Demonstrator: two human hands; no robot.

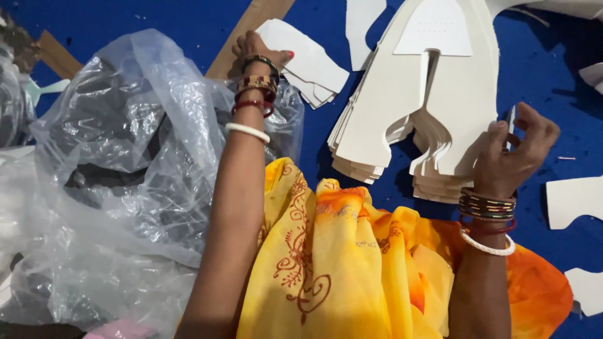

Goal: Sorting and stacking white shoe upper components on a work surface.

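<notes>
Surface: blue sheet point(553, 81) covering the ground, lit evenly; brown wooden strips point(242, 37) lie across it at upper left.

Left hand point(257, 50): reached forward, fingers pressed flat on a small pile of white cut-out pieces point(311, 63) beside the strip. Bangles on the wrist.

Right hand point(515, 147): fingers curled, pinching a thin small object point(510, 122) edge-on; cannot tell what it is. The hand touches the right edge of a large fanned stack of white shoe-shaped cut-outs point(402, 107).

Left of the arm: crumpled clear plastic bag point(125, 176) with dark contents. Loose white pieces point(575, 198) at right edge. Yellow-orange patterned cloth point(352, 263) fills the near foreground.
</notes>
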